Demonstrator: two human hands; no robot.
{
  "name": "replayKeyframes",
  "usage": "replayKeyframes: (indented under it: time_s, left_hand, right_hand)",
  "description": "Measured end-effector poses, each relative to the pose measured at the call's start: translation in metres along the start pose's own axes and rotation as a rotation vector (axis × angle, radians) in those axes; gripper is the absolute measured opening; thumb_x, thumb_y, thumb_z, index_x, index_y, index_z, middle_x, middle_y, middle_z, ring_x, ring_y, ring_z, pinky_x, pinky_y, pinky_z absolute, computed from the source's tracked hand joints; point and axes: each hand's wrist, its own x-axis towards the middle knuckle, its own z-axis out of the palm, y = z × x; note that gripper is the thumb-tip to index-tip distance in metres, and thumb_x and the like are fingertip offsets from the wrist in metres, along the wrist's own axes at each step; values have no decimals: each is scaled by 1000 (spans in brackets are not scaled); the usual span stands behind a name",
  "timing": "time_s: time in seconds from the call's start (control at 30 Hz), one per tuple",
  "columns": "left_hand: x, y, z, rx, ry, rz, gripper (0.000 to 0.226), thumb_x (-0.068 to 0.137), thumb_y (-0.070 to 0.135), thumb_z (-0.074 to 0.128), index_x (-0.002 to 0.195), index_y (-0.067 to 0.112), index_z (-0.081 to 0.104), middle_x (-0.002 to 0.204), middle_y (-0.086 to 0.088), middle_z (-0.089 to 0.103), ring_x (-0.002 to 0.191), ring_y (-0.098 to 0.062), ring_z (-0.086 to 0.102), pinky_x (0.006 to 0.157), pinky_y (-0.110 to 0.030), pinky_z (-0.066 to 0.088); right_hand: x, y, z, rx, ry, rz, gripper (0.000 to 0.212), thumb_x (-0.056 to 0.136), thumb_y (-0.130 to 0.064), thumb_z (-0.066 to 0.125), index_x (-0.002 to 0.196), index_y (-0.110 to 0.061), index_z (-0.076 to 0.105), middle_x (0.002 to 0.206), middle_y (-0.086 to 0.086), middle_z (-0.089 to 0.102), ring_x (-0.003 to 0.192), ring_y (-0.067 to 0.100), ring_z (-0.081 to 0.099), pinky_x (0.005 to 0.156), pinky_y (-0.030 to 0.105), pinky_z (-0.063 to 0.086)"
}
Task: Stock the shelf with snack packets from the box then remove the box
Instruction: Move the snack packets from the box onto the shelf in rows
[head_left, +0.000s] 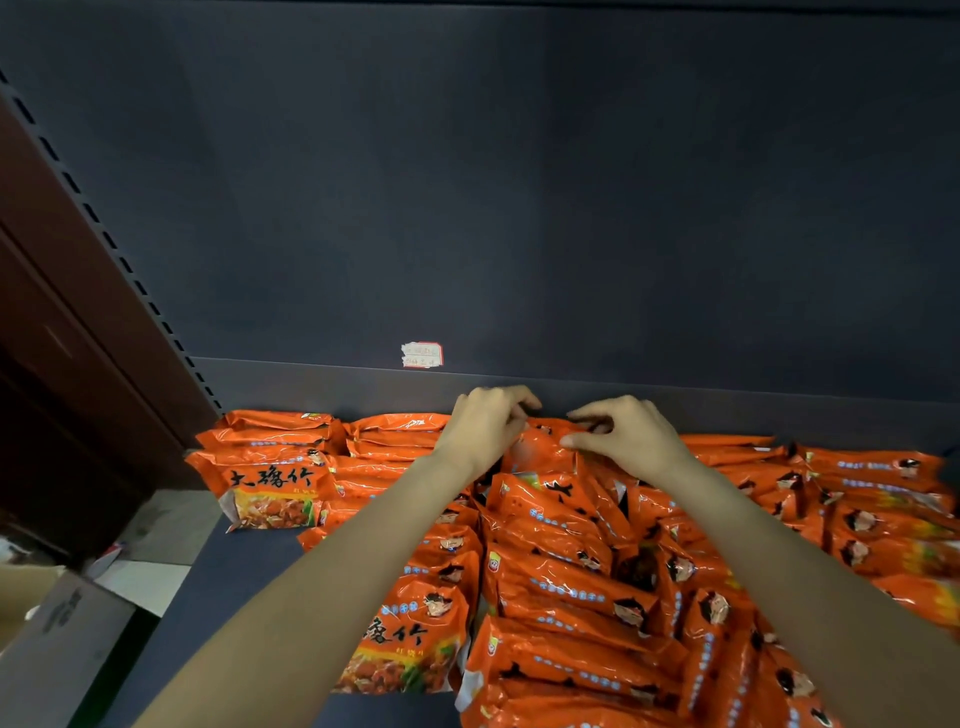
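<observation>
1. Head view, nearest: cardboard box (57, 639) at the bottom-left corner, below and left of the shelf (244, 571); only its flap shows.
2. Mid: orange snack packets (561, 587) cover the shelf's centre and right, overlapping; long axes mostly run left-right.
3. Far: back-row packet (540, 447) lies between both hands, just short of the back panel (467, 208).
4. Left hand (485, 423) fingers curl over its left top edge; right hand (626, 439) pinches its right top edge. Both equally near.
5. Judgement: next move is seating it against the back row.
</observation>
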Motion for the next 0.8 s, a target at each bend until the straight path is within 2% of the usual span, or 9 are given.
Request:
replayKeyframes:
  time_s: [0.07, 0.2, 0.37, 0.47, 0.53, 0.6, 0.7, 0.8]
  left_hand:
    - [4, 8, -1, -3, 11, 44, 27, 88, 7, 59, 111, 18, 65, 98, -1, 72, 94, -17, 66, 95, -41, 48]
    - [6, 13, -1, -29, 3, 11, 28, 85, 11, 64, 113, 16, 64, 102, -3, 68, 91, -15, 64, 90, -38, 52]
    - [-2, 0, 4, 212, -53, -109, 45, 83, 33, 68, 126, 22, 56, 126, -2, 59, 119, -21, 53, 104, -42, 39]
    - [-4, -1, 7, 134, -51, -152, 31, 83, 29, 68, 113, 23, 64, 115, -1, 67, 111, -23, 59, 101, -44, 42]
    - [-3, 1, 6, 26, 6, -150, 17, 82, 25, 69, 99, 22, 69, 102, 0, 71, 100, -21, 63, 96, -44, 47]
    - [-2, 6, 2, -31, 70, -123, 11, 82, 22, 69, 93, 21, 71, 96, 1, 72, 94, -18, 65, 92, -41, 49]
    - [4, 18, -8, -91, 158, -73, 14, 82, 17, 69, 95, 20, 72, 87, 2, 71, 85, -15, 66, 85, -32, 52]
    - [9, 31, -10, -148, 110, -23, 27, 83, 13, 68, 109, 17, 66, 81, 3, 67, 82, -14, 66, 84, -31, 52]
  right_hand:
    - [2, -5, 0, -53, -42, -11, 44, 74, -44, 73, 114, -27, 66, 112, -4, 68, 105, 17, 62, 90, 38, 51]
    - [7, -9, 2, -163, -20, 5, 29, 80, -32, 71, 108, -27, 68, 108, -2, 69, 105, 19, 62, 86, 36, 49]
    - [4, -8, 4, -127, 61, 43, 20, 80, -31, 71, 99, -25, 70, 100, -2, 70, 96, 17, 64, 78, 30, 47]
    - [1, -3, 3, -92, 100, 47, 16, 79, -31, 72, 93, -24, 71, 94, -2, 70, 90, 17, 65, 75, 28, 46]
    - [-1, 1, 1, -32, 110, 45, 16, 77, -29, 74, 92, -24, 71, 94, -3, 70, 88, 15, 65, 77, 29, 48]
    - [-2, 4, -2, 43, 105, 24, 19, 75, -26, 76, 94, -26, 71, 95, -5, 70, 87, 11, 64, 79, 30, 51]
    - [-2, 5, -7, 127, 53, -11, 30, 73, -20, 77, 102, -27, 69, 98, -7, 69, 86, 6, 63, 80, 26, 53]
    - [-3, 7, -8, 103, 12, 8, 41, 73, -21, 78, 111, -28, 65, 105, -5, 67, 89, 8, 64, 83, 30, 53]
